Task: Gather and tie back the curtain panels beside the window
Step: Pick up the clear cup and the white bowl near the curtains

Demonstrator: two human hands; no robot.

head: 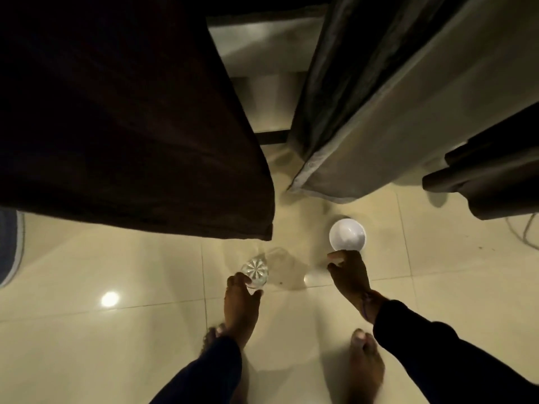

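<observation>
1. Down on the tiled floor [140, 275], the left hand [240, 298] pinches a clear glass [255, 272]; the right hand [348, 272], fingers curled, touches the white bowl [347, 234] at its rim.
2. Dark curtain panel [116, 112] hangs left, grey curtain panel [379, 97] right, both loose.
3. Looks like clearing the way; gathering needs free hands next.

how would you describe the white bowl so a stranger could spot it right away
Start at the pale grey curtain panel hanging on the right. Just below its hem, over the cream tiled floor, the right hand touches the white bowl. It is round, plain and opaque, unlike the clear patterned glass by the left hand.
</observation>
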